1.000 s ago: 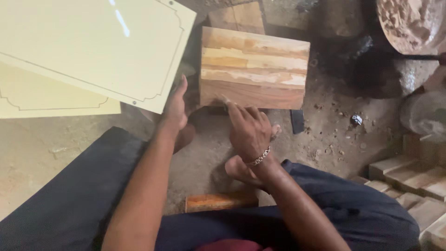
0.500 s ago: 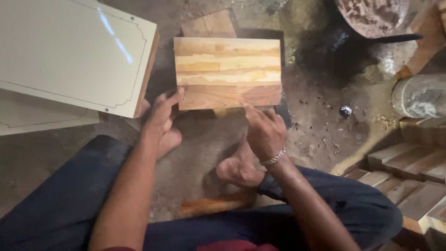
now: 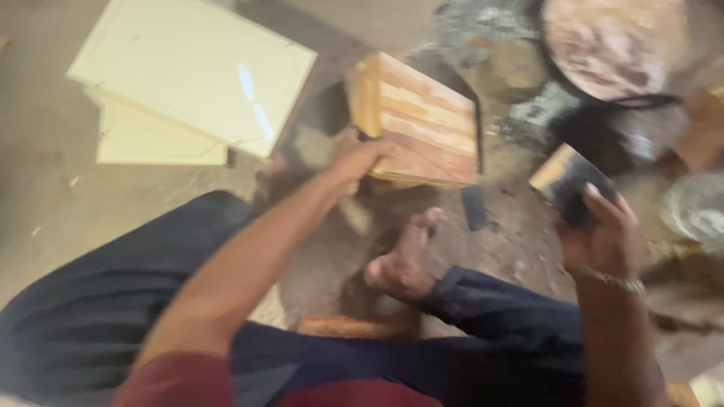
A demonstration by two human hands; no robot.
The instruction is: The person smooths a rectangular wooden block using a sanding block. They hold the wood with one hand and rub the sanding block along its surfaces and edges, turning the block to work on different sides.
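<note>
Striped bare-wood block (image 3: 422, 124) (matt, unvarnished); glossy cream panels (image 3: 188, 71); gritty, dusty floor (image 3: 45, 203).

Dusty bare floor (image 3: 90, 218), pale cream panels (image 3: 188, 75) stacked, round basin (image 3: 615, 45) beyond.

The striped wooden block (image 3: 422, 124), of glued light and reddish strips, is tilted up off the floor, gripped at its lower left corner. The flat scraper (image 3: 567, 179), dark with a tan edge, is held above the floor, well right of it.
</note>
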